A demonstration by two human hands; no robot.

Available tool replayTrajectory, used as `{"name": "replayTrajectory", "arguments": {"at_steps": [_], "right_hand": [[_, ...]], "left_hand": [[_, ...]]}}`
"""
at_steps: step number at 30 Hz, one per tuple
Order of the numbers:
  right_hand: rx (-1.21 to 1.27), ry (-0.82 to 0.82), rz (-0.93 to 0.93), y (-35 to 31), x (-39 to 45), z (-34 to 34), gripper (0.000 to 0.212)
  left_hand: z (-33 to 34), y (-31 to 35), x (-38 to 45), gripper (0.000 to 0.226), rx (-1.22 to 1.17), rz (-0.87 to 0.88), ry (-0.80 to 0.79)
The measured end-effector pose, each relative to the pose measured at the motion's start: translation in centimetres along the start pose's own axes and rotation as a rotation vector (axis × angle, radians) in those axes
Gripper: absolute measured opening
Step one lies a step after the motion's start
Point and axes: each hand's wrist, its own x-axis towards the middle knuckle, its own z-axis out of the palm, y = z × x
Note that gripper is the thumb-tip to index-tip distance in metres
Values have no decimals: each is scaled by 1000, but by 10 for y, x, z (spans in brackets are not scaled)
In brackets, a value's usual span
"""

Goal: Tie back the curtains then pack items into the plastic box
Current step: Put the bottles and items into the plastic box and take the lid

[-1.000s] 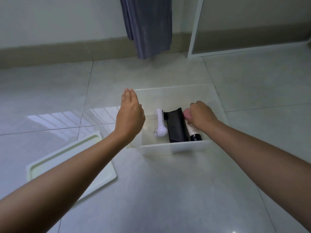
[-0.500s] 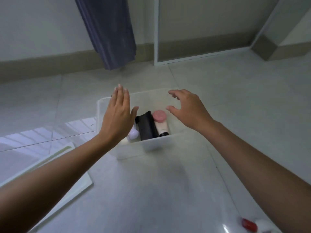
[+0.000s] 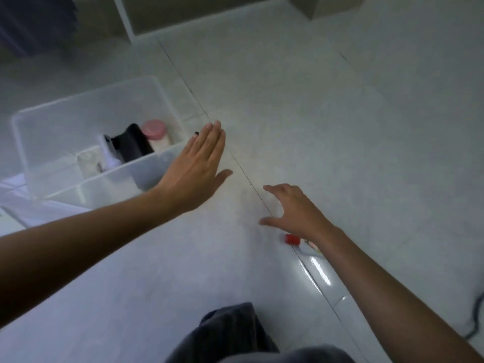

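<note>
The clear plastic box [image 3: 86, 100] stands on the floor at the left. Inside it lie a pink-capped tube [image 3: 155, 132], a black pouch [image 3: 132, 145] and a white device [image 3: 108, 153]. My left hand [image 3: 195, 166] hovers flat and empty at the box's right front corner, fingers together. My right hand [image 3: 293, 210] is spread open low over the floor tiles, holding nothing. Just beneath its wrist lies a white tube with a red cap [image 3: 292, 239], partly hidden by my forearm. The grey curtain's [image 3: 31, 22] lower end shows at the top left.
A white door frame [image 3: 125, 24] rises behind the box. The box lid's edge [image 3: 7, 218] peeks in at the far left. My dark-clothed knee [image 3: 235, 334] fills the bottom centre. A black cable [image 3: 475, 318] runs along the right edge.
My view has swung right and down, so the box has slid to the left. My right hand left the box and dropped toward the red-capped tube. My left hand followed rightward past the box's corner.
</note>
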Motion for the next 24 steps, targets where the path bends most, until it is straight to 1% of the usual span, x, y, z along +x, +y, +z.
{"name": "replayTrajectory", "arguments": {"at_steps": [2,4,6,9,12,16,20,24], "right_hand": [[-93,-95,1,13,-16,12,96],[-153,-135,9,24,-25,24,97],[-189,-160,25,33,-29,32,85],[-223,-147,26,39,-26,38,57],[-197,-132,26,41,-22,39,42],[-162,-144,21,41,-15,36,35],[-160,-155,17,42,-12,37,35],[-274,-123,-21,36,-4,30,32]], "left_hand": [[6,-1,1,76,-15,-18,-41],[12,-4,0,77,-21,-27,-60],[17,-7,-3,78,-15,-33,-72],[21,-12,-5,78,-11,-40,-83],[22,-14,-5,78,-18,-35,-62],[23,-18,-6,78,-21,-38,-55],[27,-25,-9,79,-11,-42,-60],[23,-29,-8,79,-22,-55,-52]]}}
